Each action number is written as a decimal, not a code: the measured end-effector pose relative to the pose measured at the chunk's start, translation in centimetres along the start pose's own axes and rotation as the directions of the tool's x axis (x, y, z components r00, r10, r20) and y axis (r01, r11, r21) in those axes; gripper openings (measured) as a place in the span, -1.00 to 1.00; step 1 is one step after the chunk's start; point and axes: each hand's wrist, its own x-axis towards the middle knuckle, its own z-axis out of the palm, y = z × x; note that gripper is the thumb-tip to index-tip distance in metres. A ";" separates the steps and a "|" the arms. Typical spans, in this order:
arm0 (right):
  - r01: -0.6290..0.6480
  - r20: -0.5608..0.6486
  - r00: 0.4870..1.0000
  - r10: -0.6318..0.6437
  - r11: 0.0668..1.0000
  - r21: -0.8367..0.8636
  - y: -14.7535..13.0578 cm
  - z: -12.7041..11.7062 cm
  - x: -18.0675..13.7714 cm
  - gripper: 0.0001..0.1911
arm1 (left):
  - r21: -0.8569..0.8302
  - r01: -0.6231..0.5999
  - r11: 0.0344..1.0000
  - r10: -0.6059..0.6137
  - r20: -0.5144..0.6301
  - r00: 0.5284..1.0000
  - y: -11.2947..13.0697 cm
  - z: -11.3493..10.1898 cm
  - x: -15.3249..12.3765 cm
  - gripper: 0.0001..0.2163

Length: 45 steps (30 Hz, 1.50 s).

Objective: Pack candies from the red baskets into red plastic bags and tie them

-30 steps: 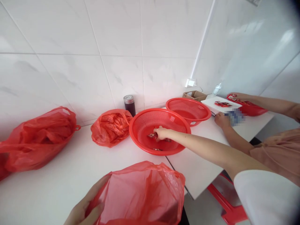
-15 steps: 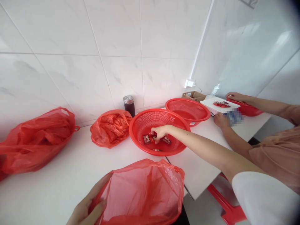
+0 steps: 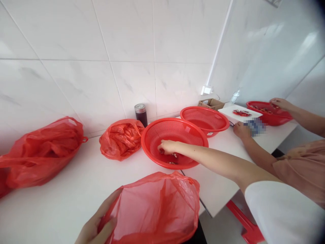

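Two hands of mine show in the head view. My left hand (image 3: 95,227) is low at the near edge, fingers curled shut on the rim of a red plastic bag (image 3: 157,210), holding its mouth open toward me on the white tabletop (image 3: 63,196). My right hand (image 3: 166,147) reaches out into the nearest red basket (image 3: 175,142), fingers bent down over small dark sachets (image 3: 174,156) on its mesh floor; whether they grip any I cannot tell. That basket stands just beyond the open bag, near the seam between two table sections.

Behind it and to the right sits a second red basket (image 3: 204,118), touching or nearly touching the first. A dark jar with a metal lid (image 3: 140,114) stands against the tiled wall. Left of the baskets lie a knotted red bag (image 3: 122,139) and, further left, a larger filled red bag (image 3: 40,152).

On my right another person works: one hand (image 3: 240,130) rests on the tabletop beside a white board (image 3: 240,112), the other hand (image 3: 279,103) is over a third red basket (image 3: 269,113). A small cardboard box (image 3: 210,102) sits by the wall.
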 end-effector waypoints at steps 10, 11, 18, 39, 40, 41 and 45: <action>0.394 -0.255 0.914 -0.316 0.842 0.368 -2.7 -6.9 -6.5 -0.70 | -0.174 0.048 0.984 -0.052 -0.021 0.998 2.9 1.0 -0.4 -0.33; 0.508 -0.311 0.861 -0.403 0.729 0.459 -4.2 -7.2 -7.9 -0.70 | -0.186 0.055 0.981 -0.058 -0.008 0.998 3.1 1.2 -0.3 -0.32; 0.714 -0.205 0.690 -0.695 0.700 0.029 -12.2 2.2 -11.0 -0.74 | -0.371 0.091 0.924 -0.082 0.039 0.996 4.6 2.4 -0.1 -0.27; -0.077 0.012 0.997 0.078 0.994 -0.079 1.8 -1.7 -7.4 -0.77 | -0.312 0.027 0.950 -0.157 -0.399 0.904 2.0 3.3 -3.7 -0.30; -0.045 -0.032 0.999 0.043 0.997 -0.057 0.9 -2.6 -8.1 -0.80 | -0.321 0.034 0.946 -0.172 -0.411 0.895 1.3 3.1 -3.6 -0.34; 0.009 -0.102 0.995 -0.010 1.000 -0.012 -0.4 -3.5 -8.9 -0.81 | -0.330 0.045 0.943 -0.187 -0.411 0.893 0.7 2.9 -3.6 -0.40; 0.457 -0.307 0.875 -0.375 0.848 0.267 -7.7 -5.0 -12.7 -0.79 | -0.319 0.127 0.939 -0.199 -0.206 0.958 -0.4 2.1 -3.6 -0.65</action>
